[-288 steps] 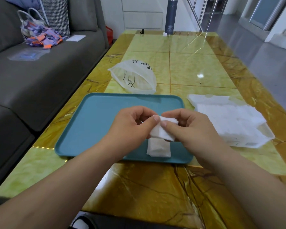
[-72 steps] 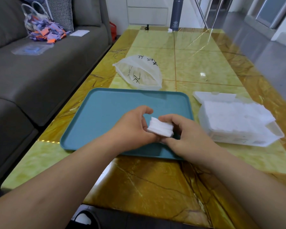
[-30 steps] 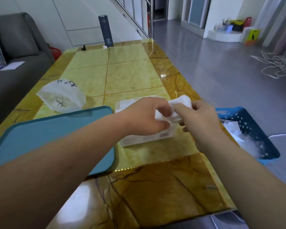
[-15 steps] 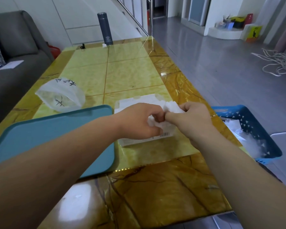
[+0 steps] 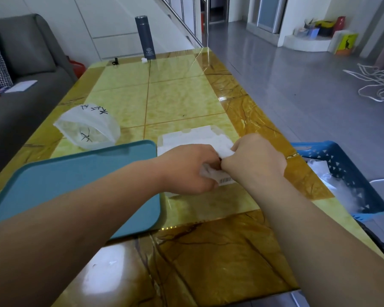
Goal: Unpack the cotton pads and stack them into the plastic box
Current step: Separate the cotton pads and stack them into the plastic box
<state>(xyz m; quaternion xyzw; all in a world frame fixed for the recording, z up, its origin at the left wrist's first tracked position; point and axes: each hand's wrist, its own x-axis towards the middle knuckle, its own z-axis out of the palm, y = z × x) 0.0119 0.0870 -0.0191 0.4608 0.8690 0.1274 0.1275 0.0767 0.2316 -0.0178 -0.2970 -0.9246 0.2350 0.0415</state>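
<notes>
Two hands meet above the translucent white plastic box (image 5: 186,138) on the yellow marbled counter (image 5: 186,96). Here the left hand (image 5: 191,169) and right hand (image 5: 255,158) both pinch a small stack of white cotton pads (image 5: 207,173). Judged light, soft, easily skewed; grip by opposite edges, gently.

Body in view: two hands, two forearms.
Left hand (image 5: 186,171): bare, knuckles and back of hand visible.
Right hand (image 5: 255,160): bare, same.
Left forearm (image 5: 87,218): uncovered from wrist to frame edge.
Right forearm (image 5: 308,229): uncovered likewise.
Fingertips mostly hidden; nails not readable.
</notes>
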